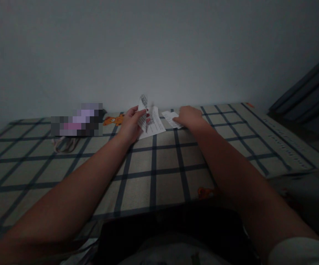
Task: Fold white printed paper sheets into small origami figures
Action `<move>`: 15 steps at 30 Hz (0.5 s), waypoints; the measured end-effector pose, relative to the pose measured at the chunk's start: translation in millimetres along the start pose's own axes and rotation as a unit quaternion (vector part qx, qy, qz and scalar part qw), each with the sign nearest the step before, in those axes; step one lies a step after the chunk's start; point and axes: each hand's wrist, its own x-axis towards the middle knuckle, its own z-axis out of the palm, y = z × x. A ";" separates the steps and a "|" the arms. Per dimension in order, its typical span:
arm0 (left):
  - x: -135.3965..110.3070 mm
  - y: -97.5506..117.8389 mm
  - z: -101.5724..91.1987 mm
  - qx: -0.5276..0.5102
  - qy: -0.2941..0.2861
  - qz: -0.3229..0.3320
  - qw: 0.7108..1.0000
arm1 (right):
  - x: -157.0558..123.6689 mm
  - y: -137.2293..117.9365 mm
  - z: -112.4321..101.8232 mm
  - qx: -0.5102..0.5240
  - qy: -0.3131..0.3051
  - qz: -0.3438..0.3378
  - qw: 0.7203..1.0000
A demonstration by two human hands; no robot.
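Observation:
Toward the back of a checked cloth, my left hand (133, 123) grips a printed sheet of paper (153, 127), its fingers closed on the raised, creased left part. The sheet's right part slants down to the cloth. To the right, my right hand (189, 116) is closed over the edge of a smaller printed piece of paper (172, 118), with thumb and fingers pinched at its right end. A narrow gap of cloth separates the two papers. Most fingers of my right hand are hidden behind its back.
The pale checked cloth (165, 180) covers the surface up to a grey wall (159, 51). On the left lies a blurred-out purple and dark item (82, 119) with a strap loop (65, 144). A dark curtain-like fabric (308, 92) hangs at the right.

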 end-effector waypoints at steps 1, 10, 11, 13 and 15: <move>0.4 -1.3 -0.4 0.004 0.000 0.006 1.000 | 0.2 -1.9 -1.3 0.028 0.027 -0.012 0.999; 4.9 -13.8 -11.2 0.133 -0.061 0.122 0.982 | -1.8 -44.0 24.0 0.474 0.008 -0.260 0.841; 5.2 -14.3 -11.7 0.148 -0.069 0.132 0.978 | -2.1 -46.0 27.1 0.498 0.000 -0.254 0.829; 4.9 -14.5 -11.5 0.170 -0.081 0.148 0.971 | -2.7 -47.3 29.9 0.528 -0.005 -0.246 0.813; 3.6 -13.9 -10.7 0.185 -0.086 0.157 0.966 | -3.5 -46.2 28.7 0.547 -0.011 -0.239 0.802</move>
